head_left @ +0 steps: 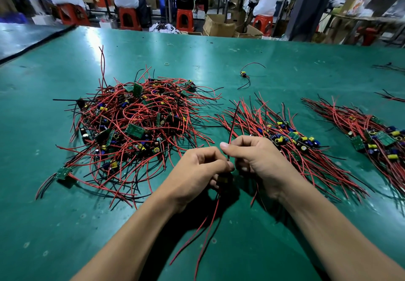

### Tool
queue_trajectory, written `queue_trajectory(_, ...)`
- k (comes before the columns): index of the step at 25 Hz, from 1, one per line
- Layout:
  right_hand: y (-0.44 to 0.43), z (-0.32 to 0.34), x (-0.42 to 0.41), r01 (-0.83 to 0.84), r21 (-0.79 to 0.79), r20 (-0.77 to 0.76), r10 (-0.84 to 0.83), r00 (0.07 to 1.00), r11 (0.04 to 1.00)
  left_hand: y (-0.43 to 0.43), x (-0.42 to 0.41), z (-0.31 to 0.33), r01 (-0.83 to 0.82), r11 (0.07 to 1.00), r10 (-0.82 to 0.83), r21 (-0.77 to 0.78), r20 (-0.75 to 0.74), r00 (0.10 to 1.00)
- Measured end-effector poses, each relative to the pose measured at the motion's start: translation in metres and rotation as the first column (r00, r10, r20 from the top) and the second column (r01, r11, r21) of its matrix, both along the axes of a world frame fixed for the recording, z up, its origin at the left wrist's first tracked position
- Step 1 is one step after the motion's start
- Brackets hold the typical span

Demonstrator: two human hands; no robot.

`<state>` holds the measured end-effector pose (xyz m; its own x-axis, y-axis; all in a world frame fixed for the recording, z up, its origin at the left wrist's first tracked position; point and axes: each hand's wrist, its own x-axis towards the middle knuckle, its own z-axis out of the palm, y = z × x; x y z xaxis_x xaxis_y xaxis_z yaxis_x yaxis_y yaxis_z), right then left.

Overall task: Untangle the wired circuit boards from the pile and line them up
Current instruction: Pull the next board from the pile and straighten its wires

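- Far left on the tabletop point(219, 50), the pile point(131, 127) lies tangled: light boards on limp, springy wires that will likely snag.
- Left grip point(197, 171) is curled closed, pinching one board point(222, 180) beside the pile.
- Right grip point(252, 158) pinches a dark wire point(233, 123); holding the board's edge seems safer, as the joints look fragile.
- Further right, a row point(285, 136) and a second row point(377, 136) lie lined up.
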<state>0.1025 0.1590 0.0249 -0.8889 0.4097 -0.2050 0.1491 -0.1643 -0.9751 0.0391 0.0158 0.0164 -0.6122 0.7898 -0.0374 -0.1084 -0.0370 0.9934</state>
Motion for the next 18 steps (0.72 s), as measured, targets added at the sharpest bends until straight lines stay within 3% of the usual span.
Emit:
queue_trajectory(3, 0.003, -0.003, -0.003, 0.084, -0.048, -0.036, -0.085, 0.996, 0.995, -0.002, -0.001, 0.002, 0.071, 0.996, -0.077, -0.059, -0.109, 0.991)
queue_trajectory(11, 0.011, 0.002, -0.009, 0.255, -0.229, -0.141, -0.291, 0.946, 0.94, -0.006, -0.002, 0.003, 0.134, 0.989, -0.137, -0.066, -0.049, 0.989)
queue_trajectory(16, 0.017, 0.019, -0.004, 0.139, -0.604, -0.11, -0.255, 0.961, 0.785, -0.004, -0.003, 0.004, 0.068, 0.996, -0.067, -0.05, 0.029, 0.997)
queue_trajectory(18, 0.016, 0.021, -0.003, 0.095, -0.653, -0.097, -0.207, 0.973, 0.751, -0.004, -0.004, 0.003, 0.058, 0.997, -0.056, -0.056, 0.035, 0.998)
